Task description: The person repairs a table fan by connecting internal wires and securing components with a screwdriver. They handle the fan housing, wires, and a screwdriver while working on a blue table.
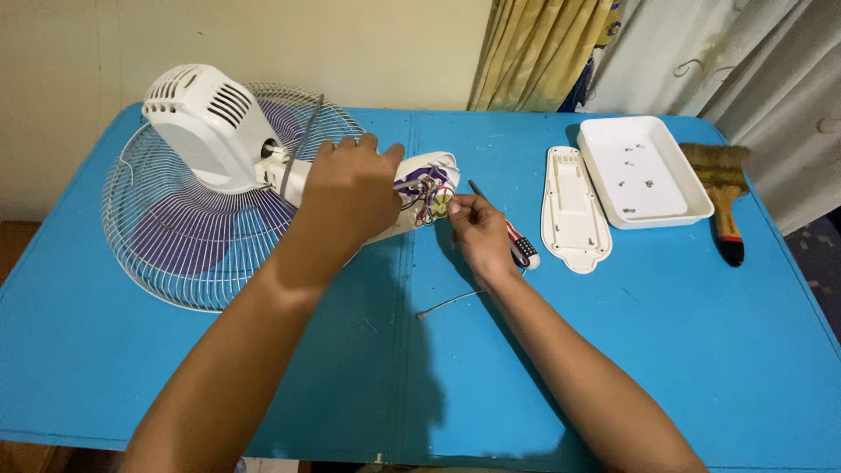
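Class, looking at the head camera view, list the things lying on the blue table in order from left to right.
White wire fan guard with purple blades → white plastic motor housing → left hand → right hand → white oblong plastic cover → white rectangular tray holding small screws → wooden-handled brush.

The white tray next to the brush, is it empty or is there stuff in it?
Not empty. The white tray holds a few small dark bits, likely screws, scattered on its floor; they are too small to identify for sure.

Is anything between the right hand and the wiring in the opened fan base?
Nothing visible. The right hand has its fingertips at the exposed wiring of the fan base; the left hand grips the base from the other side.
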